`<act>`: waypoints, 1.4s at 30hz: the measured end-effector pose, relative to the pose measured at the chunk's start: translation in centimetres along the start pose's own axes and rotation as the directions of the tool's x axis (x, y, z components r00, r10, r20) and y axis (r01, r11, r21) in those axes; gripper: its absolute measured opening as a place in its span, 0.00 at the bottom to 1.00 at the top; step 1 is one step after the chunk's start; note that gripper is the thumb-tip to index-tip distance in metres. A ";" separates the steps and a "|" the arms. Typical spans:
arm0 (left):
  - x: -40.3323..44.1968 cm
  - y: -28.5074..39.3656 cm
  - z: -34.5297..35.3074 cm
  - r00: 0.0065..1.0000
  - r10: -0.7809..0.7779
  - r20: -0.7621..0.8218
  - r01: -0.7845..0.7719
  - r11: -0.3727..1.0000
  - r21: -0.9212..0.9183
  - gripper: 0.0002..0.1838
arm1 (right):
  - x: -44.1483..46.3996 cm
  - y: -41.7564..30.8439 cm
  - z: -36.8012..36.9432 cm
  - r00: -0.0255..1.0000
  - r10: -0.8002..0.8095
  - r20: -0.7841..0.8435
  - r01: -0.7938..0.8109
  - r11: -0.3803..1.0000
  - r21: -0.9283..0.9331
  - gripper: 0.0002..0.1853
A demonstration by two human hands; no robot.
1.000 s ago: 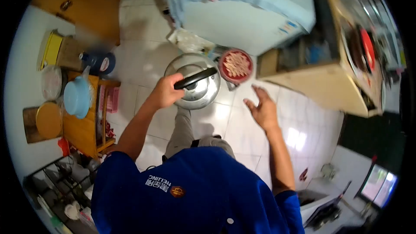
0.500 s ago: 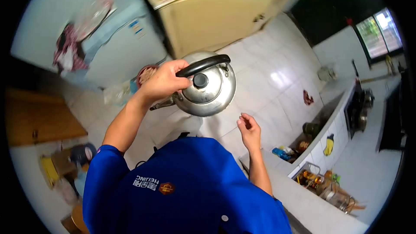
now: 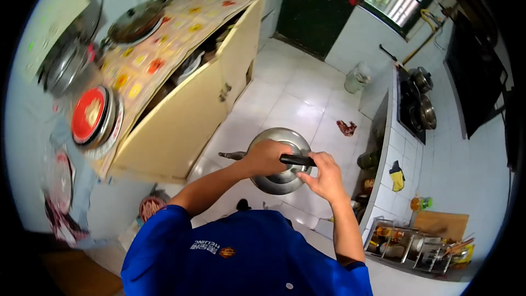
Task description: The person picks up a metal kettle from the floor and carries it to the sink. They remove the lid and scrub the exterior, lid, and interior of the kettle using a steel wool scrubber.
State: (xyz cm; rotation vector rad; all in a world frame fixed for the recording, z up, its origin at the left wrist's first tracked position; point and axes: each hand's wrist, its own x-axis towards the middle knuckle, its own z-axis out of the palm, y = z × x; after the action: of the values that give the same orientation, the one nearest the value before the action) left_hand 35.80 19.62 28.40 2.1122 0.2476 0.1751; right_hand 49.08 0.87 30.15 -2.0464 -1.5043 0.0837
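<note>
A round silver kettle (image 3: 278, 185) hangs in front of my body, above the tiled floor, with its spout pointing left. My left hand (image 3: 267, 158) is closed around the left part of its black handle (image 3: 296, 160). On the handle's right end, my right hand (image 3: 327, 175) has its fingers closed, the thumb held low near the lid. Both hands and the handle hide part of the lid and its knob.
To the left stands a cream cabinet (image 3: 170, 126) with a patterned top bearing a lidded pan (image 3: 134, 22) and stacked plates. A tiled counter (image 3: 386, 156) with a stove (image 3: 408, 104) and condiment rack (image 3: 408, 249) runs along the right. A glass jar (image 3: 357, 78) stands on the floor.
My view has turned right, toward the dark door and stove. My right hand, apart from the kettle before, has come up onto its handle. My left hand still holds it.
</note>
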 end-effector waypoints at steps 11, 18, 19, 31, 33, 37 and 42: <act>26.3 -7.1 -0.4 0.963 0.259 0.080 -0.270 0.893 0.361 0.14 | 15.3 21.2 1.8 0.919 0.294 0.261 -0.358 0.902 0.243 0.26; 39.6 -7.2 -5.2 0.868 0.323 -0.378 -0.194 0.920 0.340 0.16 | 27.9 28.5 0.8 0.863 0.488 0.133 -0.502 0.800 0.328 0.25; 41.2 -8.0 -6.2 0.839 0.267 -0.474 -0.150 0.951 0.272 0.15 | 29.9 29.5 0.6 0.845 0.521 0.124 -0.531 0.787 0.313 0.26; 65.2 -17.7 -15.3 0.956 -0.264 0.127 0.240 0.458 -0.856 0.13 | 54.6 39.9 5.1 0.847 0.449 -0.283 -0.281 0.832 0.478 0.15; 69.2 -18.0 -17.6 0.955 -0.289 0.061 0.185 0.425 -0.886 0.10 | 59.0 40.7 4.6 0.861 0.428 -0.275 -0.204 0.787 0.583 0.13; 76.7 -19.6 -24.2 0.965 -0.252 -0.072 0.049 0.444 -0.895 0.13 | 68.7 41.2 2.0 0.878 0.477 -0.045 -0.348 0.700 0.624 0.15; 84.7 -22.5 -30.9 0.926 -0.280 -0.255 -0.098 0.472 -0.876 0.12 | 81.1 45.7 3.1 0.925 0.343 0.164 -0.324 0.485 0.812 0.10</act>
State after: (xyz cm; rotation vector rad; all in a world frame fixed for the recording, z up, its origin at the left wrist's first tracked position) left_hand 108.58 77.40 27.71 0.9769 0.3915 0.5224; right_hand 115.90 65.78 28.34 -1.4603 -0.7391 0.7872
